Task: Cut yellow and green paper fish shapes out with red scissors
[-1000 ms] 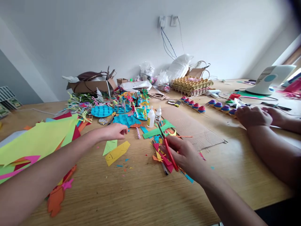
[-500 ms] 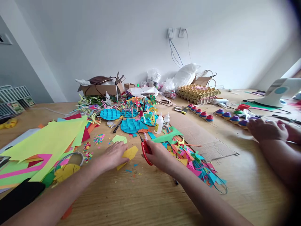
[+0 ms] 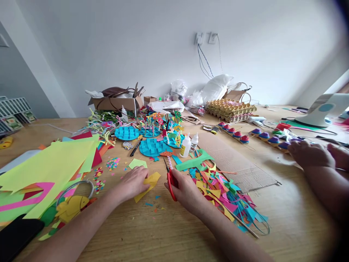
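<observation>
My right hand (image 3: 188, 189) grips a pair of red-handled scissors (image 3: 171, 183), the dark blades pointing away from me over the wooden table. My left hand (image 3: 133, 183) is closed on a piece of yellow paper (image 3: 148, 185), thumb at its near edge; part of the sheet is hidden by the fingers. Just beyond that hand lies a light green paper piece (image 3: 138, 163). Tiny blue and orange scraps lie between my hands. A pink twisted stick (image 3: 169, 162) stands by the scissors' tips, near a spotted orange paper fish (image 3: 166, 154).
Glue bottles (image 3: 185, 146) stand beyond my right hand, near blue paper-covered discs (image 3: 153, 147). Colourful paper scraps (image 3: 220, 196) lie right, beside flat cardboard (image 3: 234, 163). Coloured sheets (image 3: 54, 160) are piled left. Another person's hands (image 3: 312, 154) rest at the right, by painted egg-carton strips (image 3: 274, 140).
The scissors have tilted, their blades now more upright. Both hands stay close to where they were, the left still on the yellow paper. The view has shifted slightly.
</observation>
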Tool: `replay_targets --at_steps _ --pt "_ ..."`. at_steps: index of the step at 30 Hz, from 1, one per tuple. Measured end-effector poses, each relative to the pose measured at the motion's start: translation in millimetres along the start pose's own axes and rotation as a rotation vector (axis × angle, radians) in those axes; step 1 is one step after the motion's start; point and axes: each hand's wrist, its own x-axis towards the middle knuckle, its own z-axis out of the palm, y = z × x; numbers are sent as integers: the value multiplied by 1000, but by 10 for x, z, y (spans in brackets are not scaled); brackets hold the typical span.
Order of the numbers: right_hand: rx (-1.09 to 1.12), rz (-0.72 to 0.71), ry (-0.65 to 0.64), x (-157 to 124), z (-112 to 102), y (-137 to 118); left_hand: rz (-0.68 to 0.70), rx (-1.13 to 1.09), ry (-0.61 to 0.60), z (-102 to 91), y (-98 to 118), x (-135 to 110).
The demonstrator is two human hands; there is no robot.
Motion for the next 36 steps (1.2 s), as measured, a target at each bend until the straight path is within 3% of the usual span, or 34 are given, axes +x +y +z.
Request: replay_targets --at_steps 17,28,36 --pt "299 111 -28 41 49 71 -18 -164 135 165 -73 65" --pt "485 157 12 48 57 107 -44 -625 222 -26 -23 57" --pt "815 120 -64 28 -9 -4 -13 -994 357 -130 275 -47"
